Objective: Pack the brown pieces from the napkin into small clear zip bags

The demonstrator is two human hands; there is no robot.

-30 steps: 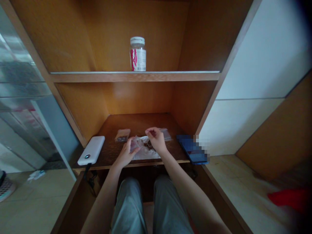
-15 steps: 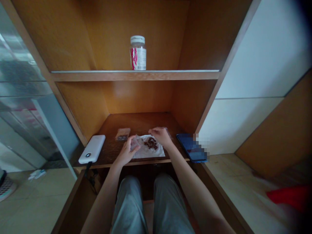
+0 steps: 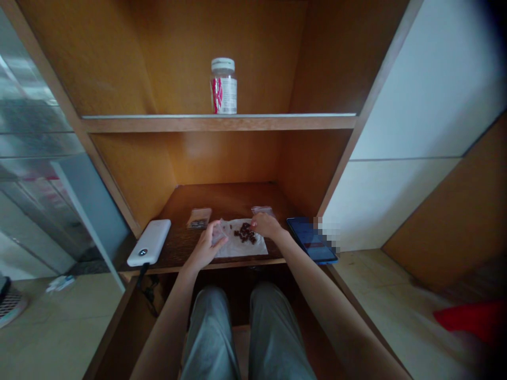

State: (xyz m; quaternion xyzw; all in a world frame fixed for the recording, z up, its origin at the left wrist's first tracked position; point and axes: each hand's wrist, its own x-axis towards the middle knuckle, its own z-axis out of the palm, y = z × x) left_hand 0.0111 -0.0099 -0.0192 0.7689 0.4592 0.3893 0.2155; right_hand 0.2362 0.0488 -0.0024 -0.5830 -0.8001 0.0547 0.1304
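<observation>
Left hand (image 3: 205,247) half-curled — clear plastic bag (image 3: 219,234) in its fingers

Tally at the desk: one left hand (image 3: 205,245), one right hand (image 3: 267,226). One white paper sheet (image 3: 241,250). One heap of dark brown pieces (image 3: 244,233), too small to count exactly. Three clear plastic bags: one held clear bag (image 3: 218,234), left hand; one far-left clear bag (image 3: 199,217); one far-right clear bag (image 3: 262,210). One power bank (image 3: 149,243), left. One phone (image 3: 311,247), right. One jar (image 3: 223,87), shelf above. One red item (image 3: 471,319), far right.
</observation>
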